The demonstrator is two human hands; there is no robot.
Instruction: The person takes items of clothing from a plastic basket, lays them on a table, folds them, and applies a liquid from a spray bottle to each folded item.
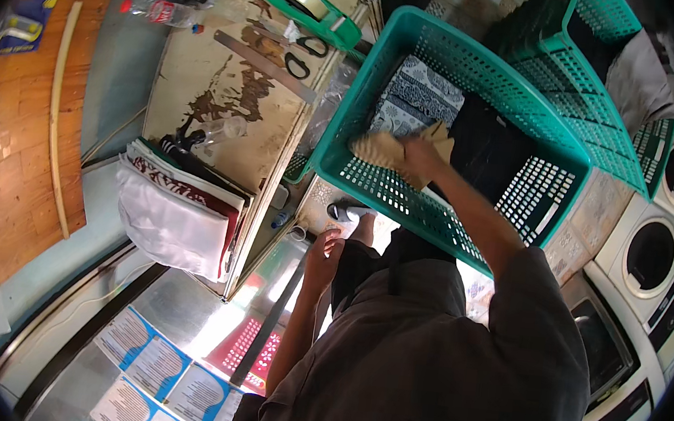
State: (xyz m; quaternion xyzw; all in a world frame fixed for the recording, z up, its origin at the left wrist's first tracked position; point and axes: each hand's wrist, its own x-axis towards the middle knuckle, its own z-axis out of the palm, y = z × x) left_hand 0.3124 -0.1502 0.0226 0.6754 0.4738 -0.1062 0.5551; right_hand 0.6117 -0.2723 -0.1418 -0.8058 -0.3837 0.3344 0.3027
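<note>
My right hand (424, 158) reaches into a green plastic laundry basket (451, 36) and grips a tan cloth item (379, 149), blurred at its left end. Beneath and behind it lie folded grey patterned fabric (424, 91) and dark folded cloth (489, 143) in the basket. My left hand (325, 252) hangs low beside my leg, near the table's edge, with its fingers curled; nothing shows in it.
A worn table (191, 81) bears a green tape dispenser (310, 10), scissors (303, 58), a metal ruler (263, 64), a plastic bottle (161, 11) and folded white cloth (172, 213). Another green basket (596, 107) and front-loading machines (649, 256) stand to the right.
</note>
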